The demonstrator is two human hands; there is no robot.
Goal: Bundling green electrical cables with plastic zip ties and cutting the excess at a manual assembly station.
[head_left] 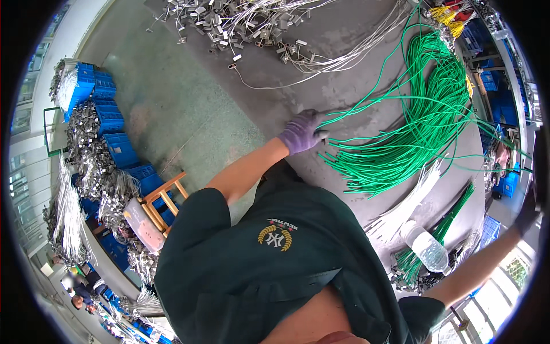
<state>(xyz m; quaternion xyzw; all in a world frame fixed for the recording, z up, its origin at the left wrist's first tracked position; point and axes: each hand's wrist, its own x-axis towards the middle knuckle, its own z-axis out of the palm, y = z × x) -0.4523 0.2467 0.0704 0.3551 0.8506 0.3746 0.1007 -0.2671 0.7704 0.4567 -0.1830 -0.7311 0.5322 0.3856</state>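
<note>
My left hand (302,132), in a purple glove, reaches out over the grey table (321,86). Its fingers are closed at the near ends of a big looped bundle of green wires (424,120), and one green strand runs up and away from the fingertips. My right hand (530,211), in a dark glove, is stretched far to the right at the picture's rim. What it holds is not visible. My dark green shirt (275,269) fills the lower middle.
White wires with metal connectors (240,26) lie at the table's far side. On the near right are a clear plastic bottle (427,247), a white wire bundle (404,209) and a thinner green bundle (452,215). Blue crates (112,123) of metal parts and a wooden stool (163,200) stand on the floor at left.
</note>
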